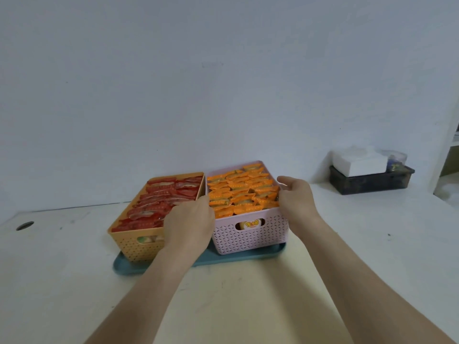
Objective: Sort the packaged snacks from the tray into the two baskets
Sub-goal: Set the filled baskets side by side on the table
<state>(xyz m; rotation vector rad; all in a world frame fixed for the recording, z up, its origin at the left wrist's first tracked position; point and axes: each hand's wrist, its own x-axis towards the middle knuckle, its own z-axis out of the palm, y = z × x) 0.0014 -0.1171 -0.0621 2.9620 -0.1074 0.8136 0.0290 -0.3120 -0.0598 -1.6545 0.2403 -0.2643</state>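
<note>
Nearest: left forearm and right forearm, both bare, reaching forward over the white table. Far left of the table: a small dark hole.

Blue tray lies flat and carries both baskets side by side, walls touching or nearly so. Orange basket sits on the left, packed with red packets. Left hand rests at the seam between the baskets, against the left rim of the pink basket, back of hand up. Its fingers are hidden, so I cannot tell whether they clasp the rim.

Pink basket is on the right half of the tray, packed with orange packets. Right hand grasps its right rim, fingers curled at the edge, thumb raised above it.

Far right, well apart: a black box holding a white pack.
</note>
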